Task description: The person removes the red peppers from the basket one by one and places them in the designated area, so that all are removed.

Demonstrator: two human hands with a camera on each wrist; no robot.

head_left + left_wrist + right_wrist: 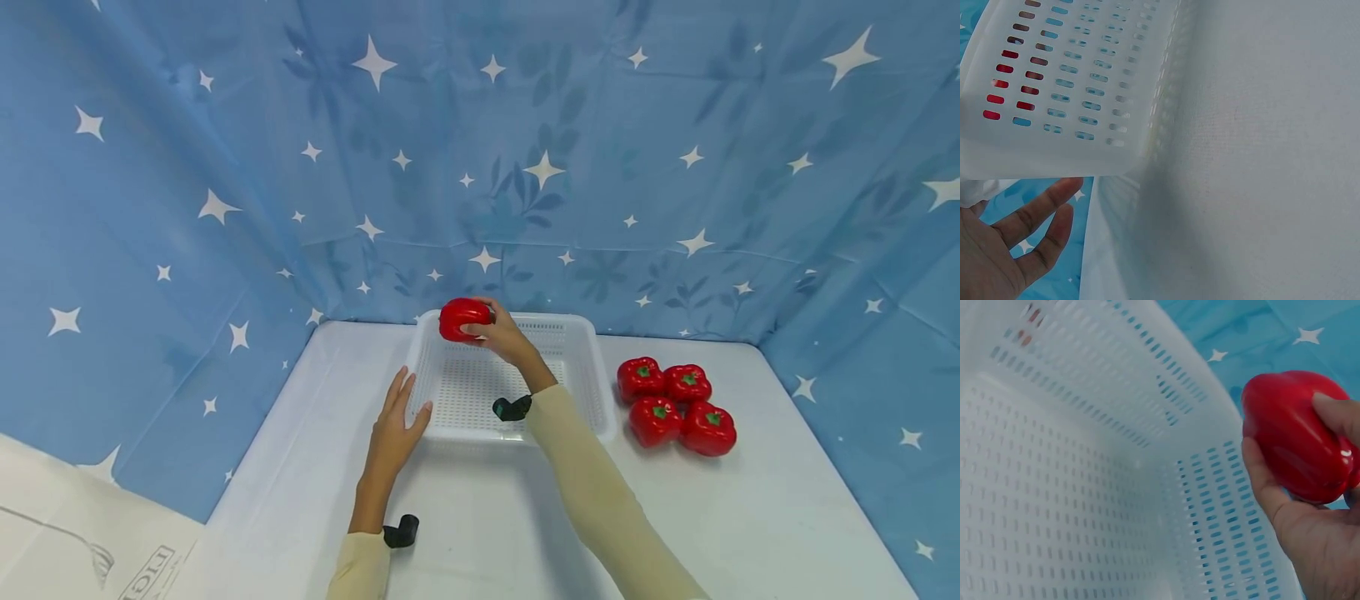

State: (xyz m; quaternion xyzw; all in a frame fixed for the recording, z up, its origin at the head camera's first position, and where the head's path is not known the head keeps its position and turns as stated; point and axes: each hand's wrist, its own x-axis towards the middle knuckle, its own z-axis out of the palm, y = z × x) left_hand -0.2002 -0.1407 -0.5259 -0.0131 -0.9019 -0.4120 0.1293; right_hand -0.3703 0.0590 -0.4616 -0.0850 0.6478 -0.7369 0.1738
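A red bell pepper is gripped in my right hand, over the far left corner of a white perforated basket. In the right wrist view, thumb and fingers wrap the pepper above the basket's rim. My left hand is beside the basket's left wall with its fingers extended, holding nothing. The left wrist view shows that hand by the basket wall; whether it touches the basket I cannot tell. Red shows through some wall slots there. The basket floor seen in the right wrist view bears no pepper.
Several red bell peppers stand grouped on the white table, right of the basket. A blue curtain with white stars hangs behind the table and along both sides. Each wrist carries a small black camera.
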